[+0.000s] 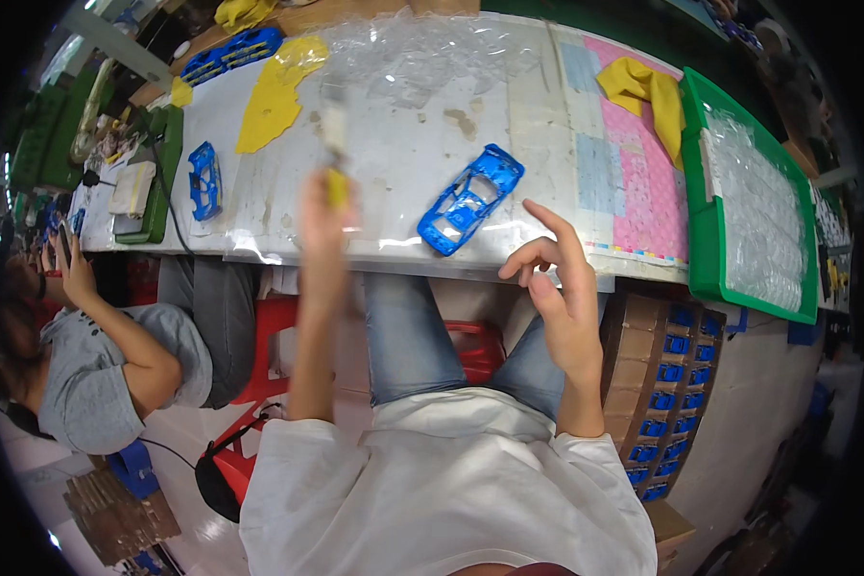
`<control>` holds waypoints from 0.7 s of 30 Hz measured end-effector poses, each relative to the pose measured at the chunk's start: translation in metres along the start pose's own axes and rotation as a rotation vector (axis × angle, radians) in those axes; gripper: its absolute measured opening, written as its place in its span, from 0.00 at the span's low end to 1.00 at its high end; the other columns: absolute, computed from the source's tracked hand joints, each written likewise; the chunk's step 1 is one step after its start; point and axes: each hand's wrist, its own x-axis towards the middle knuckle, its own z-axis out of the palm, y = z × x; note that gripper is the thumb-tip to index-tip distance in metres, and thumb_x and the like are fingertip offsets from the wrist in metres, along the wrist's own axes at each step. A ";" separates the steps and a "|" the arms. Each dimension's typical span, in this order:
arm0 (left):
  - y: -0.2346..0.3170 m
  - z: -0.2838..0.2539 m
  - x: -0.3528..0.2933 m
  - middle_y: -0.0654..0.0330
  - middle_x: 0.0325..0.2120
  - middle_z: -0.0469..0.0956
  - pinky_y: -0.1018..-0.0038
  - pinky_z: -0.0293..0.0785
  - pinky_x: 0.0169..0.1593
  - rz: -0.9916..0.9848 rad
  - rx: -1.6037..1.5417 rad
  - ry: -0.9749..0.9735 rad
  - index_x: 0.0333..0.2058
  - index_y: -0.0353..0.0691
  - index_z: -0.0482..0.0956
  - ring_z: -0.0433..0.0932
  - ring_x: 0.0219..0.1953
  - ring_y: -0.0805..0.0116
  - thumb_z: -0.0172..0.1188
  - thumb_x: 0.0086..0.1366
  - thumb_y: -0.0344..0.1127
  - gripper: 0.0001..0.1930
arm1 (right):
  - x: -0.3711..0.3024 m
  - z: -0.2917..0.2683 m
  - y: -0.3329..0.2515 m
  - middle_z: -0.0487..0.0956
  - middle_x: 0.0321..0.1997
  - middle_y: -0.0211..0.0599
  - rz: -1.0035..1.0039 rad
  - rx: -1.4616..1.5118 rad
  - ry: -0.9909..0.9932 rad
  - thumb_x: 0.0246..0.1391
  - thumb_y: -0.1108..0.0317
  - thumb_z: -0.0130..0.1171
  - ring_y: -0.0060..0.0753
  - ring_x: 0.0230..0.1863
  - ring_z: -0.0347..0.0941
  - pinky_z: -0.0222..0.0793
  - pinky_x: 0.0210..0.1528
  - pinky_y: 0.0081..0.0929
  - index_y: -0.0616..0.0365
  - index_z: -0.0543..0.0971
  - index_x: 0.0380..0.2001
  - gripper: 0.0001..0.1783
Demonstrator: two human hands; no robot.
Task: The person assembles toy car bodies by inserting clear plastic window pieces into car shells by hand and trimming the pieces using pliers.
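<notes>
My left hand, smeared by motion, is raised over the table's near part. Its fingers are closed round a slim tool with a yellow handle; the pale far end is too blurred to tell its kind. On the table to the right of it lies a blue toy car body, tilted at a slant, with open window gaps. Close to that body's right side is my right hand, with nothing in it, index finger stretched out and the other fingers loosely bent. It does not touch the car body.
Another blue car body lies at the left. Clear plastic bags and yellow cloths lie farther back. A green crate of clear packaging stands right, above a partitioned box of blue parts. A co-worker sits left.
</notes>
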 end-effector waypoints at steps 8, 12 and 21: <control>-0.045 -0.190 0.210 0.33 0.46 0.62 0.57 0.55 0.55 -0.194 1.320 0.683 0.46 0.16 0.62 0.58 0.52 0.40 0.56 0.37 0.70 0.55 | -0.023 -0.002 0.017 0.71 0.22 0.30 -0.015 -0.034 0.075 0.49 0.75 0.51 0.18 0.25 0.63 0.60 0.31 0.18 0.64 0.67 0.46 0.18; -0.049 -0.169 0.223 0.33 0.47 0.60 0.52 0.52 0.55 -0.283 1.650 0.612 0.48 0.18 0.61 0.55 0.53 0.39 0.53 0.40 0.72 0.55 | -0.039 -0.013 0.029 0.71 0.22 0.30 -0.011 -0.049 0.177 0.49 0.75 0.51 0.17 0.24 0.63 0.59 0.30 0.16 0.64 0.68 0.44 0.17; 0.006 0.072 0.009 0.43 0.49 0.63 0.67 0.57 0.56 0.250 0.946 -0.518 0.57 0.30 0.53 0.62 0.53 0.54 0.63 0.50 0.41 0.40 | -0.091 -0.022 0.068 0.66 0.17 0.25 0.158 0.125 0.219 0.51 0.73 0.50 0.12 0.20 0.58 0.53 0.21 0.15 0.62 0.71 0.29 0.04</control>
